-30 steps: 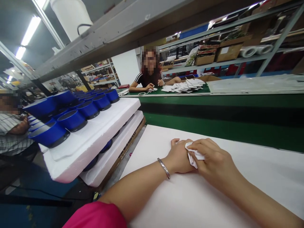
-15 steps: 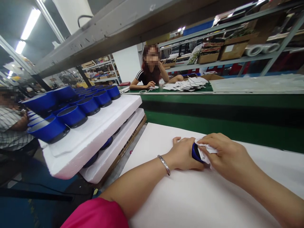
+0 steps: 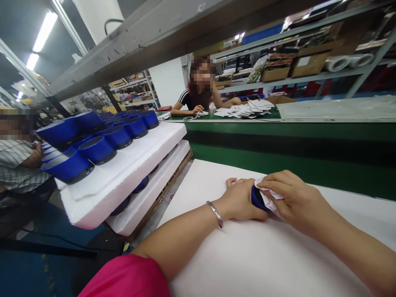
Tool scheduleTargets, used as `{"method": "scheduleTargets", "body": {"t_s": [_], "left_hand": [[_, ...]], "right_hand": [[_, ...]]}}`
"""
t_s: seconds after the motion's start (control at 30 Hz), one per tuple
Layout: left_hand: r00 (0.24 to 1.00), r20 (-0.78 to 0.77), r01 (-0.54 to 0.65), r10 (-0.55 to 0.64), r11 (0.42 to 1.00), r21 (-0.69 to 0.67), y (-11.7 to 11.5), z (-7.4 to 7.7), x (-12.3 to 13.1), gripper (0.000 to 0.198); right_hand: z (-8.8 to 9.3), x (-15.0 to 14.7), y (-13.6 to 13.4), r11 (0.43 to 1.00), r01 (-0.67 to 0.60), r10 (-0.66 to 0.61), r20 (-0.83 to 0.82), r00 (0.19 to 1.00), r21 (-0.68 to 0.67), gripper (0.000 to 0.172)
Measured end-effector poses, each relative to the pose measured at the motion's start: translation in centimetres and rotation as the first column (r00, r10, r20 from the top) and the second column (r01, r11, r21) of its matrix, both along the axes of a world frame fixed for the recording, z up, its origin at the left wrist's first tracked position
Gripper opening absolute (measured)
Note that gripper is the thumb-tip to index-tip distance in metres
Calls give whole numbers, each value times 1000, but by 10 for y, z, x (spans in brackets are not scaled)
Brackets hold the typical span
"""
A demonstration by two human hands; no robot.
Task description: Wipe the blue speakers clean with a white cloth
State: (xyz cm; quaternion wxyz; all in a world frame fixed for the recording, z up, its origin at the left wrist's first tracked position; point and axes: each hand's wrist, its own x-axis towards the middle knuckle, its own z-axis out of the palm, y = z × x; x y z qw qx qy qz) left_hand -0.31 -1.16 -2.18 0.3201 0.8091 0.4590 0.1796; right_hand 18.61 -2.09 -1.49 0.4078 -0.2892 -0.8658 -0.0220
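My left hand is wrapped round a small blue round speaker with a dark face, held just above or on the white work surface; which of the two I cannot tell. Pinched in the fingers of my right hand is a folded white cloth, pressed against the speaker's dark face. The cloth and both hands hide most of the speaker. A silver bracelet circles my left wrist.
Stacked white foam trays stand at the left, bearing many blue speakers. Beyond my surface runs a green conveyor belt. Across it sits a person beside a pile of white papers. A metal beam crosses overhead.
My view has shifted slightly. The right hand and cloth have moved a little over the speaker's face, while my left hand keeps its grip.
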Motion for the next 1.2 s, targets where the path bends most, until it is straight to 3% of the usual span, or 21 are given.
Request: {"method": "scheduleTargets", "body": {"t_s": [0.1, 0.17, 0.23, 0.3, 0.4, 0.47, 0.6, 0.7, 0.77, 0.87, 0.93, 1.0, 1.07, 1.13, 1.2], "left_hand": [[999, -9, 43, -43, 999, 31, 1, -4, -1, 49], [997, 4, 74, -75, 996, 51, 2, -6, -2, 47], [997, 30, 67, -68, 997, 40, 2, -6, -2, 50], [997, 52, 50, -51, 998, 24, 2, -3, -2, 54], [998, 48, 41, -42, 999, 18, 2, 0, 0, 53], [999, 42, 19, -19, 1000, 2, 2, 1, 0, 55], [998, 22, 54, -55, 998, 26, 1, -1, -2, 48], [996, 64, 57, -58, 998, 16, 1, -2, -3, 52], [997, 82, 6, -4, 1000, -26, 0, -1, -2, 59], [996, 73, -44, 47, 998, -41, -1, -3, -2, 59], [995, 93, -35, 38, 999, -27, -1, -4, -2, 62], [993, 117, -18, 19, 1000, -14, -2, -4, -4, 66], [991, 129, -21, 21, 1000, -3, -2, -2, -5, 65], [990, 133, -45, 42, 999, 16, -2, 1, -6, 61], [988, 139, -70, 65, 997, 28, -1, 4, -7, 63]], "right_hand": [[6, -7, -10, 999, -36, 37, 19, 999, -21, 32], [14, -5, -17, 982, -92, 107, 86, 991, -162, 32], [23, 4, -18, 913, -81, 159, 167, 973, -399, 27], [27, 18, -13, 843, 15, 110, 199, 974, -538, 23], [18, 27, -2, 882, 166, -136, 99, 986, -441, 22], [8, 20, -1, 923, 208, -218, 6, 976, -324, 24], [4, 0, -11, 954, 76, -79, 3, 997, -289, 27], [13, 2, -12, 913, -23, 48, 52, 997, -407, 25], [13, 5, -7, 905, 27, -17, 28, 999, -425, 19], [4, 3, -6, 933, 118, -151, -72, 986, -339, 26], [1, 0, -10, 943, 82, -115, -85, 990, -323, 28], [6, 3, -13, 899, 29, -39, -14, 999, -436, 23], [15, 17, -10, 809, 66, -34, 66, 997, -584, 19], [22, 35, -2, 730, 160, -118, 108, 987, -664, 17], [22, 50, 6, 696, 214, -210, 91, 974, -685, 18]]}}
